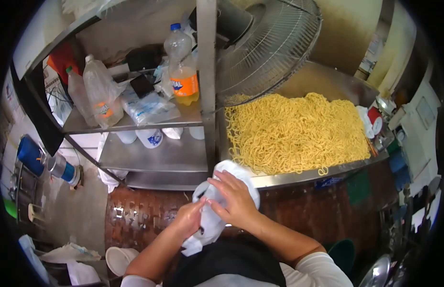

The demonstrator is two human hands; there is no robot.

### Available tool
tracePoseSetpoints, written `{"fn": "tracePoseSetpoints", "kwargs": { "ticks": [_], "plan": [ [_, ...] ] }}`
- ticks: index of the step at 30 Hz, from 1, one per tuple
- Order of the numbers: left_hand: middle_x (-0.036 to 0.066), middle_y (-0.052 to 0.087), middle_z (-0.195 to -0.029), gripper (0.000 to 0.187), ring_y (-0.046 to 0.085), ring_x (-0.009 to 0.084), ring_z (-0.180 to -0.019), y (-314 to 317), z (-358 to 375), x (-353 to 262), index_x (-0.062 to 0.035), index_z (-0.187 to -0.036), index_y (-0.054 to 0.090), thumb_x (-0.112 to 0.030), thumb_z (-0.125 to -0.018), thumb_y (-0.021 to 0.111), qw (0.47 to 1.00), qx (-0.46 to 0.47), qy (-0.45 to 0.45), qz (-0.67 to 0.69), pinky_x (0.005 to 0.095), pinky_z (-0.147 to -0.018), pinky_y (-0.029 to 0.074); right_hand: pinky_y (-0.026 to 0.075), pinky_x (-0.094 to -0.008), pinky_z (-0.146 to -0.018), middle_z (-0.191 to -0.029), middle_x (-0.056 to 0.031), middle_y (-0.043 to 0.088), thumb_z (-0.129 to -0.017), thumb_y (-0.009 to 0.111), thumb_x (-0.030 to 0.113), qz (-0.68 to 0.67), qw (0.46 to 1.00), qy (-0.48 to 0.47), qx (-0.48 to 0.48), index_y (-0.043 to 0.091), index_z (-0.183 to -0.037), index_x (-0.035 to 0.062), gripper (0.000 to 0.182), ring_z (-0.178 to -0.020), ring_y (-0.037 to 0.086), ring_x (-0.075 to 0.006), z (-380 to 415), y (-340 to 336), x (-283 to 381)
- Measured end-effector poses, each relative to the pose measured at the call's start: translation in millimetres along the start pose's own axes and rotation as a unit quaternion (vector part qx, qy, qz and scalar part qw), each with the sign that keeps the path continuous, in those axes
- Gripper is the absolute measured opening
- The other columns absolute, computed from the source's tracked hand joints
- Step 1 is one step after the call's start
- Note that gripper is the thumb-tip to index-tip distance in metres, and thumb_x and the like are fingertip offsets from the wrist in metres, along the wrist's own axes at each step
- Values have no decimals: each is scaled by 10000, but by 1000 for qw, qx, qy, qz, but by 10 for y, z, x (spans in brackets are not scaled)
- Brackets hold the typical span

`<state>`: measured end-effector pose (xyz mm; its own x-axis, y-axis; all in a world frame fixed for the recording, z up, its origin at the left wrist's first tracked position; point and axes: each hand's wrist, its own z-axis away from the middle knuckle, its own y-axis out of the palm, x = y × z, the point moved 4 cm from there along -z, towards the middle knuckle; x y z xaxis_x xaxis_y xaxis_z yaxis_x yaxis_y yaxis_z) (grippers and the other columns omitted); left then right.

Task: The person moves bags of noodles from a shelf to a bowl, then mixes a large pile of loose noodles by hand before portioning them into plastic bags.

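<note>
White bundle (213, 226) between my hands, directly under both palms. Long axis slants from beyond my right fingers back to my apron (222, 263), lower end leftward. Right hand (237, 200) spread over its upper part, fingers apart; left hand (187, 218) curled at its left edge, can't tell whether pinching. Noodles (298, 136) ahead, rightward.

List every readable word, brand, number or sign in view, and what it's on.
"AL": end of a word on the orange label of the blue-capped bottle; the start is not clear.
White-capped bottle, orange label: too blurred to read.
Cup, blue logo: too small to read.
No number or sign can be read.
</note>
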<state>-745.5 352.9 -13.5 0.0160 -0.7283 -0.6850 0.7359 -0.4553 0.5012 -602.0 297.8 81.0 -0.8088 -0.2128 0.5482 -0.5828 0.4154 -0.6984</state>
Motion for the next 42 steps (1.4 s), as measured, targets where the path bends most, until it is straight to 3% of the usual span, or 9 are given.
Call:
{"fn": "tracePoseSetpoints", "kwargs": {
  "ticks": [4,11,21,29,32,35,37,39,42],
  "plan": [
    [147,568,-1305,658,578,273,-1183,87,33,-354,-13,-1400,413,-471,-945,544,919,323,-42,223,420,-1006,452,392,-475,-1021,-1278,-198,583,-817,699,238,-26,1000,11,-9,618,-1218,84,437,-1223,517,-395,-72,98,-55],
    [44,576,-1209,580,536,126,-1130,-62,132,-513,-64,-1352,468,13,-815,673,948,239,134,-160,320,-950,451,453,-454,-965,-1202,-170,638,-778,747,188,-74,997,2,-3,704,-1073,79,317,-1152,576,-369,-290,214,119],
    [81,609,-1166,320,564,189,-1125,-276,70,-490,-42,-1201,565,-42,-881,581,910,197,228,-283,352,-966,443,466,-449,-953,-1159,-114,673,-795,725,136,21,994,-72,75,741,-923,109,132,-1149,593,-343,-452,485,473],
    [204,661,-1031,210,628,384,-1015,-494,40,-284,-32,-1059,628,-152,-909,545,794,126,377,-460,450,-859,496,509,-389,-905,-1038,-137,707,-891,661,81,-245,966,-13,83,698,-910,12,81,-996,669,-291,-376,531,624],
    [174,675,-813,205,661,337,-797,-1071,-169,-53,-21,-945,663,-206,-893,591,809,37,118,-574,427,-721,515,523,-310,-840,-967,-71,701,-928,655,176,-450,822,219,273,688,-1029,20,188,-925,657,-155,-89,391,264],
    [110,682,-788,177,656,216,-737,-1468,-96,-120,-22,-969,667,-129,-844,601,896,17,98,-433,372,-668,515,525,-360,-861,-1035,-107,689,-934,631,133,-648,646,366,167,647,-1143,16,240,-966,666,-201,809,599,-740],
    [61,687,-902,319,655,190,-814,-1645,-50,-110,-31,-1093,646,-22,-784,571,956,18,40,-291,351,-737,519,519,-410,-873,-1125,-140,669,-937,606,201,-426,719,541,100,570,-1279,20,389,-999,666,-247,1527,760,-1150],
    [54,680,-971,398,652,192,-865,-1602,-30,-137,-32,-1149,623,13,-761,547,962,26,44,-267,334,-783,511,491,-432,-932,-1228,-176,628,-893,630,287,321,809,393,296,533,-1333,19,524,-1070,644,-314,1972,728,-1189],
    [51,666,-1066,508,636,189,-966,-1470,-114,-138,-28,-1226,588,59,-730,522,963,43,11,-264,311,-864,492,447,-406,-1001,-1279,-196,594,-843,657,353,14,820,545,172,517,-1354,25,623,-1170,582,-347,2269,559,-1064]
  ]
}}
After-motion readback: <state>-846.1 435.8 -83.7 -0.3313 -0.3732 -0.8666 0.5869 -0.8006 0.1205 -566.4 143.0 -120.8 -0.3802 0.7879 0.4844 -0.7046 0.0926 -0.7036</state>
